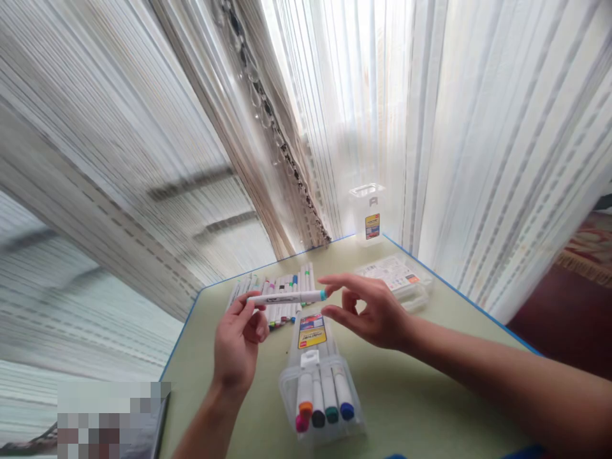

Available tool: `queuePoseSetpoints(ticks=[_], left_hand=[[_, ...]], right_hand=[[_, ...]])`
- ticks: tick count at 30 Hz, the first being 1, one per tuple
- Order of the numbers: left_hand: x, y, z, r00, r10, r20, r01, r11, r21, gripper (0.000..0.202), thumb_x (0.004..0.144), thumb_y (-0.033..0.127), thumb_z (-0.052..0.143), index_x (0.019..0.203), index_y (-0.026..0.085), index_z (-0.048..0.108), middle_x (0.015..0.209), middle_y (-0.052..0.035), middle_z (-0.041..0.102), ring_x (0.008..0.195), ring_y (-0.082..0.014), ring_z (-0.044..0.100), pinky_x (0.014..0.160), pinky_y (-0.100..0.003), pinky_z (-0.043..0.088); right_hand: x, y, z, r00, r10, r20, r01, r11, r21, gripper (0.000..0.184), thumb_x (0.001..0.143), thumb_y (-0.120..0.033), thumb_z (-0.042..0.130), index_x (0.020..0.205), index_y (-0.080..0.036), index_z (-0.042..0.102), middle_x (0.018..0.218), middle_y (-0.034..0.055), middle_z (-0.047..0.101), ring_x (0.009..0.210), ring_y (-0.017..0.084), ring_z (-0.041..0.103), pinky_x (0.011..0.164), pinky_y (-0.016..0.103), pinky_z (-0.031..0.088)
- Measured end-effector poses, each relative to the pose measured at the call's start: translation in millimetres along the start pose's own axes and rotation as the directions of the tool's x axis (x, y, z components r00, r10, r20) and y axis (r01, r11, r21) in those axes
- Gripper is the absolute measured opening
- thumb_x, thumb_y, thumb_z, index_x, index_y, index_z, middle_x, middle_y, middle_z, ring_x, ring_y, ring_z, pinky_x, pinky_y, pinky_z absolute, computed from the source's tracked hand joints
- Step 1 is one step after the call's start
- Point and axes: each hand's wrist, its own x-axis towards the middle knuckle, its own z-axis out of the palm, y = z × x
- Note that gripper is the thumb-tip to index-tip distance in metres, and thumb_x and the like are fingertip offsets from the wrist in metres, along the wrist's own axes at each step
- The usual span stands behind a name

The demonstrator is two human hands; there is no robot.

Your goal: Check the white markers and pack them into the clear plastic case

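My left hand (238, 341) pinches the left end of a white marker (287, 298) with a teal cap, held level above the table. The fingers of my right hand (368, 309) are spread and close to the teal cap end; whether a fingertip touches it is unclear. Below the hands lies a clear plastic marker case (318, 382) on its side, with several markers inside, their pink, orange, black, green and blue caps facing me. Behind the held marker, a row of loose markers (280, 290) lies on the green table (421, 395).
A clear lid or tray with a printed label (399, 280) lies at the right rear. An upright clear container (367, 213) stands at the far corner by the curtains. The table has a blue edge. A dark object (143, 433) lies at the lower left.
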Motion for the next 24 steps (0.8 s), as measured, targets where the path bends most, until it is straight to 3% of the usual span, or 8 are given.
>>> queuePoseSetpoints(ticks=[5, 8, 13, 19, 24], left_hand=[[-4.6, 0.8, 2.4, 0.998, 0.059, 0.009, -0.059, 0.995, 0.078, 0.030, 0.079, 0.033, 0.077, 0.101, 0.015, 0.067, 0.073, 0.0017, 0.062, 0.047, -0.0041, 0.045, 0.044, -0.018, 0.033], [-8.2, 0.9, 1.5, 0.990, 0.135, 0.030, -0.137, 0.983, 0.122, 0.027, 0.082, 0.034, 0.076, 0.100, 0.016, 0.067, 0.071, 0.0020, 0.061, 0.047, -0.0039, 0.043, 0.045, -0.018, 0.032], [-15.6, 1.4, 0.8, 0.975, 0.195, 0.102, -0.209, 0.967, 0.145, 0.027, 0.081, 0.035, 0.078, 0.099, 0.017, 0.068, 0.069, 0.0017, 0.061, 0.047, -0.0043, 0.041, 0.045, -0.019, 0.031], [-21.6, 7.1, 6.0, 0.976, 0.162, 0.146, -0.181, 0.975, 0.128, 0.026, 0.077, 0.034, 0.082, 0.094, 0.016, 0.071, 0.066, 0.0013, 0.061, 0.049, -0.0046, 0.043, 0.044, -0.019, 0.029], [-22.1, 10.3, 6.9, 0.971, 0.159, 0.176, -0.183, 0.974, 0.131, 0.026, 0.078, 0.033, 0.082, 0.095, 0.016, 0.072, 0.068, -0.0001, 0.064, 0.049, -0.0050, 0.045, 0.043, -0.019, 0.029]], right_hand=[[1.7, -0.5, 0.2, 0.995, 0.096, 0.001, -0.096, 0.994, -0.043, 0.020, 0.095, -0.030, 0.062, 0.105, -0.015, 0.070, 0.065, -0.0005, 0.069, 0.044, 0.007, 0.054, 0.051, 0.021, 0.046], [2.0, 3.1, 0.6, 0.971, 0.236, 0.037, -0.237, 0.971, 0.015, 0.025, 0.097, -0.035, 0.059, 0.107, -0.015, 0.069, 0.052, -0.0048, 0.058, 0.040, 0.009, 0.052, 0.046, 0.022, 0.044], [-2.6, 14.6, 3.1, 0.900, 0.420, 0.121, -0.429, 0.901, 0.066, 0.037, 0.099, -0.047, 0.051, 0.113, -0.016, 0.065, 0.049, -0.0051, 0.055, 0.042, 0.013, 0.055, 0.044, 0.023, 0.043], [-9.4, 24.0, 6.3, 0.854, 0.477, 0.210, -0.490, 0.872, 0.013, 0.043, 0.099, -0.054, 0.048, 0.117, -0.017, 0.063, 0.050, -0.0041, 0.056, 0.045, 0.015, 0.056, 0.048, 0.025, 0.046], [-11.9, 26.1, 4.6, 0.849, 0.482, 0.218, -0.496, 0.868, 0.013, 0.043, 0.098, -0.054, 0.051, 0.116, -0.017, 0.063, 0.050, -0.0031, 0.057, 0.045, 0.015, 0.056, 0.047, 0.026, 0.046]])
